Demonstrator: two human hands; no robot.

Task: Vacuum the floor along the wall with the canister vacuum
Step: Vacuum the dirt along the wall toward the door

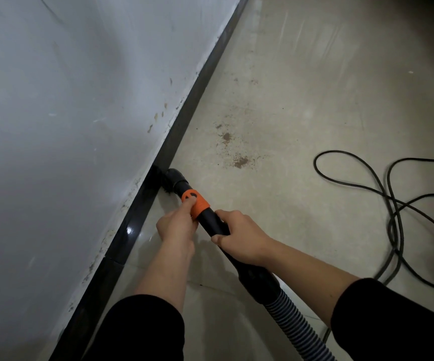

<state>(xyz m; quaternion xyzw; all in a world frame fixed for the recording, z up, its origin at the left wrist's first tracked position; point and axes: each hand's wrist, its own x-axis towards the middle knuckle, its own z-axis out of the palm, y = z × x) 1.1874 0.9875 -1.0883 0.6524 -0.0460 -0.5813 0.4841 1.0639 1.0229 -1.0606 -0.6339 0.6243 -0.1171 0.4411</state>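
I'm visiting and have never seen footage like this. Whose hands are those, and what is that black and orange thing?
No robot here: a person wears a camera on the head, looking down at their own hands. The left hand grips the orange collar of a vacuum wand; the right hand grips the wand further back. The brush nozzle sits against the black baseboard under the white wall. A ribbed hose runs back. On the floor lie brown stains and a looped black cable.

Indoor room, scuffed wall (67, 126), stained floor (302, 105)
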